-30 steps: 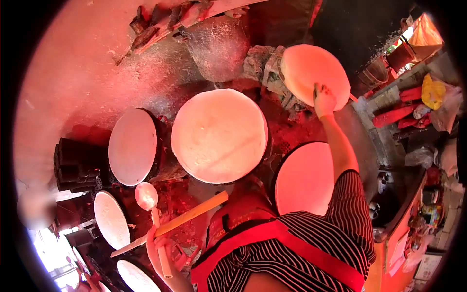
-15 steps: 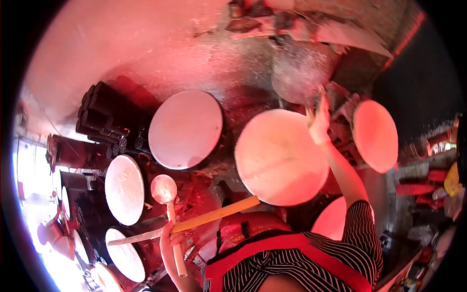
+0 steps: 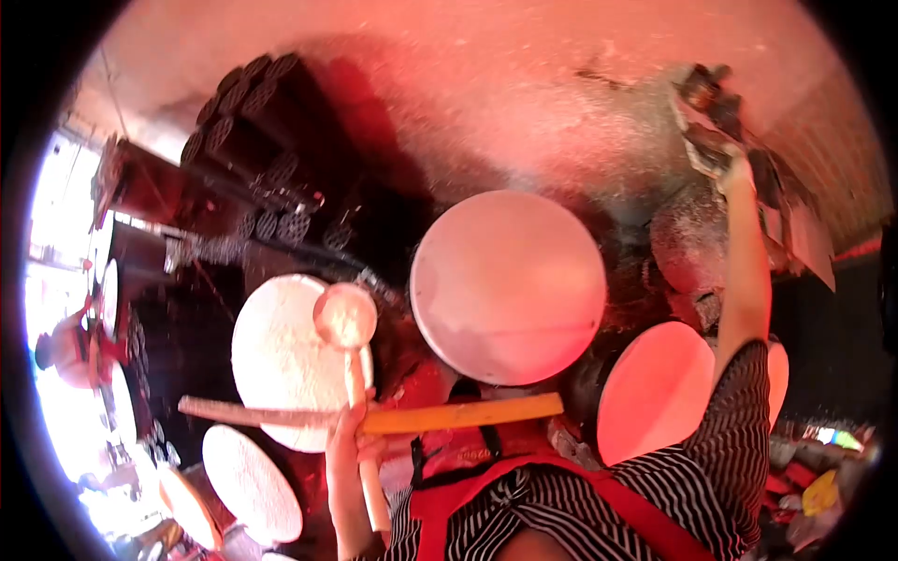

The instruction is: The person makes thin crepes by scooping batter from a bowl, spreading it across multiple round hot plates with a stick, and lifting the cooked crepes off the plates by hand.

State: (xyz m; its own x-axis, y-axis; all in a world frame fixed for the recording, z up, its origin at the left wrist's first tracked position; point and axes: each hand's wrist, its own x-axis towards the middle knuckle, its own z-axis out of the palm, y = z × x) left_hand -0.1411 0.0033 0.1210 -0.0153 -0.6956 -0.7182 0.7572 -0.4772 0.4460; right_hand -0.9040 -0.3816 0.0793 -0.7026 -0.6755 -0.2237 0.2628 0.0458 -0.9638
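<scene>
My left hand [image 3: 348,438] is closed around the handle of a round-bowled ladle [image 3: 345,316] and a long flat wooden stick [image 3: 468,414] that crosses it. The ladle's bowl points away from me, over a pale-coated round plate [image 3: 271,374]. Far out at the upper right, my right hand [image 3: 736,174] touches a ragged pile of things [image 3: 708,117] on a ledge by the wall. Its fingers are partly hidden, so any grip there is unclear. A bare, round, griddle-like plate [image 3: 508,285] lies between my two hands.
Black honeycomb coal briquettes [image 3: 271,122] are stacked at the upper left. More round plates stand nearby, one coated at lower left [image 3: 251,481] and one reddish by my right arm [image 3: 655,393]. Another person [image 3: 70,351] is at the bright far left.
My right hand has moved from above a round plate up to the pile on the ledge. The view has shifted left; my left hand still holds the ladle and stick, now over a coated plate.
</scene>
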